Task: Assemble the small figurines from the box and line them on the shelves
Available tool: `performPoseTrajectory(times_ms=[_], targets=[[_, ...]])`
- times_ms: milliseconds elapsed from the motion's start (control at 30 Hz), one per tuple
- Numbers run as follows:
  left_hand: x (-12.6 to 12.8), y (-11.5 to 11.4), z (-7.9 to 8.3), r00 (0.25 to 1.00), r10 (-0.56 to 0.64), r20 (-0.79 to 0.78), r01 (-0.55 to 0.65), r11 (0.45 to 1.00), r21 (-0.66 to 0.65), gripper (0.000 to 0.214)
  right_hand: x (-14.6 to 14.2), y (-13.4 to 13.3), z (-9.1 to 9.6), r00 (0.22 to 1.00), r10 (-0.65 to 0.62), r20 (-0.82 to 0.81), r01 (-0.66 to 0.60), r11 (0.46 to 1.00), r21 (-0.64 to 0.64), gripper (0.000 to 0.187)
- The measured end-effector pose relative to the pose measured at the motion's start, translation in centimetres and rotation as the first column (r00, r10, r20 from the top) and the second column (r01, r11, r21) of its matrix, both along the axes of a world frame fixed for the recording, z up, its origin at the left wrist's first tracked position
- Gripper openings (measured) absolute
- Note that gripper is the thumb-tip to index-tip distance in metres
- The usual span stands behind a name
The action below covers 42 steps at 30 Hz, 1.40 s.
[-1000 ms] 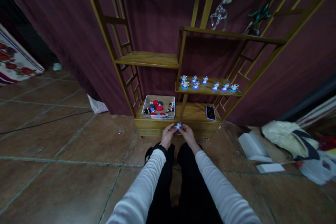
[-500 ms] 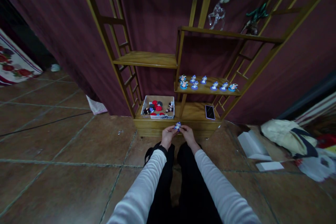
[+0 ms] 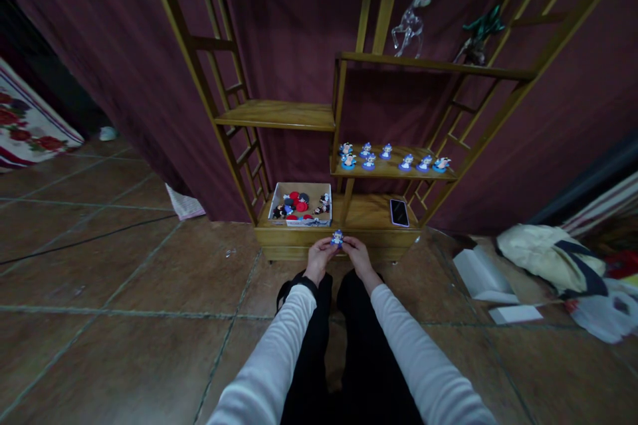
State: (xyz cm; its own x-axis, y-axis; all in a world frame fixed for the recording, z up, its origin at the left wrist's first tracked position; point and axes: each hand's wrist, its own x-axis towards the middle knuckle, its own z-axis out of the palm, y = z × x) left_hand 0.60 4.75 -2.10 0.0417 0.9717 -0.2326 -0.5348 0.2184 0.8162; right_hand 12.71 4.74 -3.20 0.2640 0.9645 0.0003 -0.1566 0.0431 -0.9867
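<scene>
My left hand and my right hand meet in front of the low wooden shelf unit, both pinching one small blue and white figurine. Just behind them, on the bottom board, stands an open cardboard box with several red, blue and dark figurines and bases. On the middle right board stand several similar blue-based figurines in two rows.
A phone lies on the bottom board at the right. A clear glass deer and a dark green ornament stand on the top board. White boxes and bags lie on the tiled floor at the right.
Both hands stay on the figurine and have shifted only slightly upward toward the shelf; the view has drifted a little.
</scene>
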Motion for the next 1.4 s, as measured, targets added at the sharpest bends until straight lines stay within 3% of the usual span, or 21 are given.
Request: performPoseTrajectory(times_ms=[300, 833, 1200, 1400], targets=[[0.3, -0.3, -0.2, 0.998, 0.025, -0.058, -0.02, 0.997, 0.077, 0.04, 0.1, -0.1, 0.4, 0.999, 0.015, -0.036, -0.014, 1.0, 0.011, 0.018], [-0.4, -0.4, 0.8, 0.997, -0.003, 0.078, 0.002, 1.0, 0.016, 0.028, 0.1, -0.5, 1.5, 0.988, 0.152, -0.019, -0.149, 0.984, 0.093, 0.024], [-0.9, -0.2, 0.3, 0.985, -0.07, 0.155, 0.059, 0.996, 0.072, 0.049, 0.1, -0.5, 1.4, 0.968, 0.18, -0.173, -0.169, 0.983, 0.077, 0.021], [-0.8, -0.1, 0.2, 0.985, -0.077, 0.157, 0.065, 0.994, 0.084, 0.047, 0.1, -1.0, 2.3, 0.964, 0.183, -0.195, -0.17, 0.982, 0.082, 0.017]])
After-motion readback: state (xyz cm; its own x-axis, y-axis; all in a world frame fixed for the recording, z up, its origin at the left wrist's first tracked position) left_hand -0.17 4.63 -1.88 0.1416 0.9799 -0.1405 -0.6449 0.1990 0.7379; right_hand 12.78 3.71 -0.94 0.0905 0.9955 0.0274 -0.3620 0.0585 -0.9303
